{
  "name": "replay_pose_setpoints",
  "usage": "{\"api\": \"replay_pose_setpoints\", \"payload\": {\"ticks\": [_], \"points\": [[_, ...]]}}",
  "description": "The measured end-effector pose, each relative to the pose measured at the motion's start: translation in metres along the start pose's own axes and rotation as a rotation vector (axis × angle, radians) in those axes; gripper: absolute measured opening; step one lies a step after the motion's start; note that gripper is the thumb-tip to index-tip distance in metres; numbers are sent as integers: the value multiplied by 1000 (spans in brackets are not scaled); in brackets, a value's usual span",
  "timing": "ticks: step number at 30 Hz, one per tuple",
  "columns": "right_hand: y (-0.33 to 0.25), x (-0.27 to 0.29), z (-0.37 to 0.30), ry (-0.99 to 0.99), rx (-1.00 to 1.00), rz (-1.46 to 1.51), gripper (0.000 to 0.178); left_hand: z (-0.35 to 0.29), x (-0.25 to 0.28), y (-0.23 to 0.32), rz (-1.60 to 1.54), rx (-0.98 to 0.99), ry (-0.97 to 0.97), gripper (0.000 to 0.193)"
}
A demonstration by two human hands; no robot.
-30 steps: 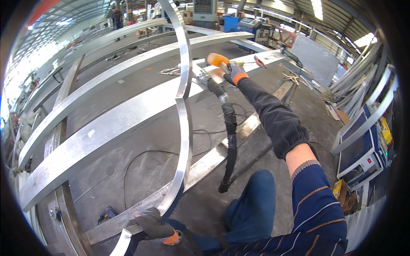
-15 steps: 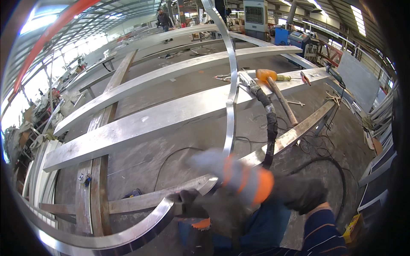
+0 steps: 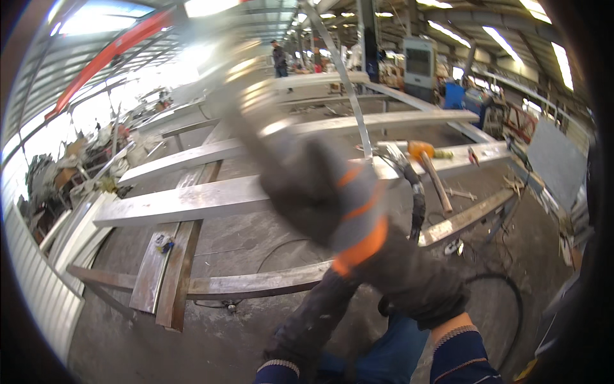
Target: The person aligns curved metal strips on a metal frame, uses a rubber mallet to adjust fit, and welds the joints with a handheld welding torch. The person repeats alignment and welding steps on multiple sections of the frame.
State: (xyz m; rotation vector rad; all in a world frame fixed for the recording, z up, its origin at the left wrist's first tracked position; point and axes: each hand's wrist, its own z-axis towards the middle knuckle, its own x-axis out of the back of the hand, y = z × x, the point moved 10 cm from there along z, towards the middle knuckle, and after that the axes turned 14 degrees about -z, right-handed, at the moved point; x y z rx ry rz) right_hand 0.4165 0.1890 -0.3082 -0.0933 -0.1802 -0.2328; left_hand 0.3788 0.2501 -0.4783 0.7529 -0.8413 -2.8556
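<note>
Since 0.5 s ago, our right hand (image 3: pixel 332 198) in its grey-and-orange glove has risen, blurred, grip unclear; our left hand (image 3: pixel 307 326) stays low, grip unclear. Orange-headed hammer (image 3: pixel 428 163) lies on the long steel beam (image 3: pixel 192 201).

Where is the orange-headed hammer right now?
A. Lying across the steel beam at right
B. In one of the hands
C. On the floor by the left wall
A: the hammer lies across the steel beam, apart from the blurred gloved hand.
</note>
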Motion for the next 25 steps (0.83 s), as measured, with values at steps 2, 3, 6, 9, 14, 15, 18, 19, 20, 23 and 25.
{"api": "replay_pose_setpoints", "payload": {"ticks": [2, 3, 6, 9, 14, 15, 18, 19, 20, 23, 25], "points": [[39, 21, 14, -32, -157, 272, 17, 23, -32, 9, 42, -45, -70, 55], [50, 41, 24, 70, -117, 381, 14, 33, -49, 17, 128, -138, -127, 57], [82, 76, 44, 201, -69, 662, 18, 62, -80, 22, 212, -228, -255, 53], [108, 100, 36, 272, -192, 525, 25, 76, -94, 18, 245, -271, -318, 49], [137, 105, 33, 211, -233, 632, 24, 76, -101, -12, 202, -237, -354, 53], [145, 104, 35, 153, -242, 706, 25, 74, -103, -18, 196, -265, -356, 57], [171, 105, 45, 120, -250, 845, 24, 68, -113, -42, 212, -133, -341, 62], [174, 105, 46, 137, -260, 777, 25, 78, -119, -44, 226, -99, -359, 61], [180, 108, 46, 197, -331, 702, 26, 88, -122, -28, 243, -217, -363, 59], [194, 108, 54, 304, -456, 758, 27, 100, -135, -38, 250, 42, -370, 60], [204, 111, 64, 219, -454, 651, 30, 98, -138, -49, 255, 127, -369, 62]]}}
